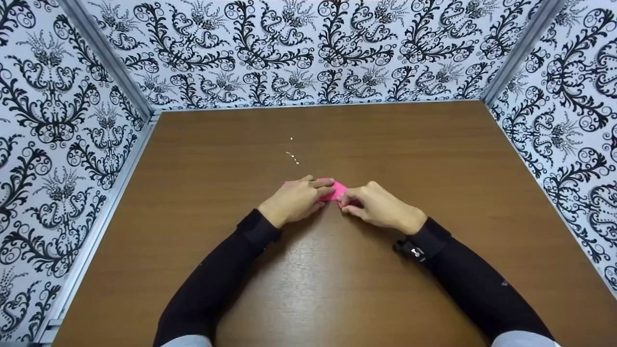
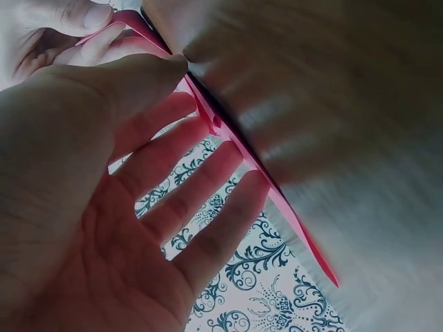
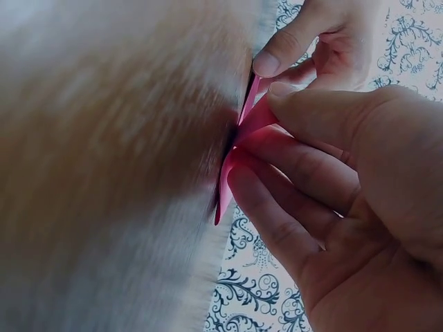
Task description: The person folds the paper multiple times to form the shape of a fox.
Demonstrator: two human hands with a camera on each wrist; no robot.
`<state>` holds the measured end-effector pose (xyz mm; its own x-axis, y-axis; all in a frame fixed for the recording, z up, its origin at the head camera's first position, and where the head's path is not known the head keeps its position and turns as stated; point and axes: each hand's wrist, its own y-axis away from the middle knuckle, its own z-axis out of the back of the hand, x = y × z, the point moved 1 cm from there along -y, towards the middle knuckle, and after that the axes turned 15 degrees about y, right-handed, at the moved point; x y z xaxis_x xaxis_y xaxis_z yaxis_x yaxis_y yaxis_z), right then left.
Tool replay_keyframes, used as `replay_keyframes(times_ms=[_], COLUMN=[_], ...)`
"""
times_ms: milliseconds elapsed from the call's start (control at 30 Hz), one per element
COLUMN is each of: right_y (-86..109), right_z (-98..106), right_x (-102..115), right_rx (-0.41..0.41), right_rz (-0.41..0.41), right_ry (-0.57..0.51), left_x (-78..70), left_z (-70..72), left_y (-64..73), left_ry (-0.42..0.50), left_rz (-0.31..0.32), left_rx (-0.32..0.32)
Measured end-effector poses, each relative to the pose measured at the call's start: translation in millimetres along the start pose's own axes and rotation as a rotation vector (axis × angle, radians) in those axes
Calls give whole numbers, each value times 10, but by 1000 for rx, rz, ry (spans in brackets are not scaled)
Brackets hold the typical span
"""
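A pink sheet of paper (image 1: 339, 191), with folds in it, lies on the wooden table between the two hands. My left hand (image 1: 296, 198) rests on its left part, and in the left wrist view the fairly straight fingertips press along the paper (image 2: 294, 218) while the thumb touches it too. At the right end, my right hand (image 1: 381, 207) pinches a raised flap of the paper (image 3: 255, 124) between thumb and fingers, as the right wrist view shows. Much of the sheet is hidden under the left hand.
Small pale specks (image 1: 293, 156) dot the wooden table (image 1: 409, 144) beyond the paper. Patterned black-and-white panels (image 1: 299, 48) with metal frame posts (image 1: 523, 48) enclose the back and both sides. Black sleeves (image 1: 212, 274) cover the forearms.
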<state>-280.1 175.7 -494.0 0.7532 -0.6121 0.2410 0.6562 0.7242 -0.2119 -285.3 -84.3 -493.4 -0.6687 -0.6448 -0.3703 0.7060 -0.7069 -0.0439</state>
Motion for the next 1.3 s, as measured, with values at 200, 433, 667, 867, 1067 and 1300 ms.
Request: replay_keyframes(times_ms=[200, 433, 667, 867, 1067, 1300], right_y=[5, 5, 12, -3, -72, -284], right_z=[-18, 7, 72, 139, 234, 258], right_x=[-4, -4, -18, -98, -261, -396], right_rx=[18, 38, 84, 47, -16, 39], right_rz=[4, 22, 32, -30, -218, -370], right_ry=[8, 1, -37, -41, -49, -87], left_x=[4, 56, 76, 67, 68, 61], left_z=[-13, -24, -16, -6, -4, -5], left_y=[-8, -49, -62, -83, -91, -79], left_ry=[-30, -14, 0, 7, 12, 19], left_rz=[-31, -27, -32, -18, -9, 1], left_rx=[24, 40, 33, 15, 8, 10])
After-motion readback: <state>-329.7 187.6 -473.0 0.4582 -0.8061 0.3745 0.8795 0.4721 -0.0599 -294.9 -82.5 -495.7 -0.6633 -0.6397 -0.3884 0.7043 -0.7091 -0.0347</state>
